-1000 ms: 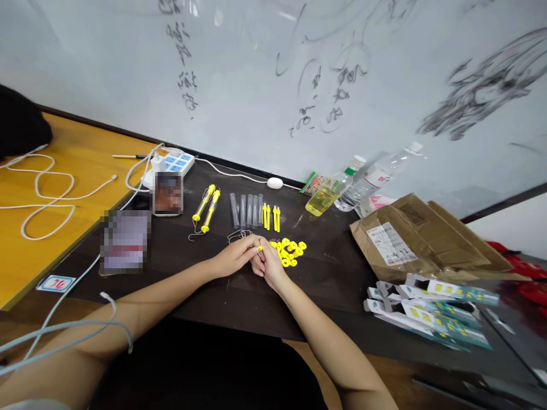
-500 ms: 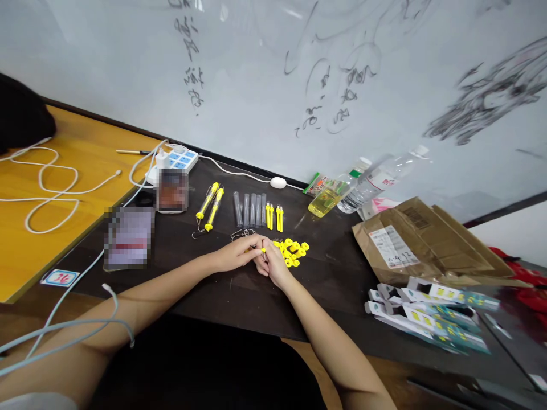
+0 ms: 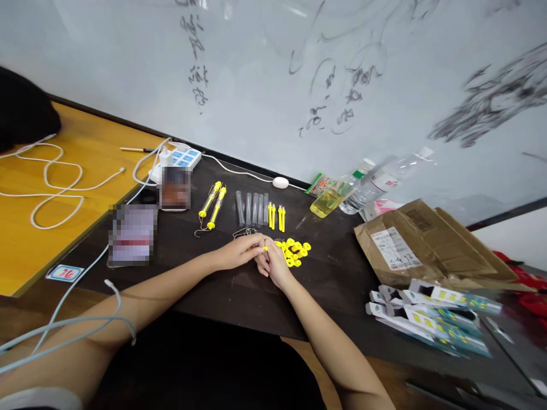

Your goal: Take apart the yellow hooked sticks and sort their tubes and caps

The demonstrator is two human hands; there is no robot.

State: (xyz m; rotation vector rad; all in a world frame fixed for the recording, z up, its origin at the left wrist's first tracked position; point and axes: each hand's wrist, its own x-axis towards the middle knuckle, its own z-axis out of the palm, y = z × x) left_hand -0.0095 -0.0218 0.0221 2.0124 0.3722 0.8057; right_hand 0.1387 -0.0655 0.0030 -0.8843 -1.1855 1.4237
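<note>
My left hand (image 3: 239, 251) and my right hand (image 3: 272, 264) meet at the middle of the dark table (image 3: 205, 285), fingers pinched together on a small yellow part (image 3: 265, 248). Just right of them lies a heap of yellow caps (image 3: 296, 251). Behind the hands stand a row of clear tubes (image 3: 252, 207), several yellow pins (image 3: 276, 216) and two assembled yellow-ended tubes (image 3: 212, 205). Thin wire hooks (image 3: 241, 232) lie beside my left fingers.
A power strip (image 3: 179, 157) with white cables sits at the back left, near a yellow desk (image 3: 47, 228). Bottles (image 3: 363, 185) lie at the back, a torn cardboard parcel (image 3: 423, 245) at right, packaged boxes (image 3: 431, 316) in front of it. A whiteboard (image 3: 273, 74) rises behind.
The camera has drifted slightly, shifting the scene a little right and up. My hands stay pinched together on the small yellow part in the same spot.
</note>
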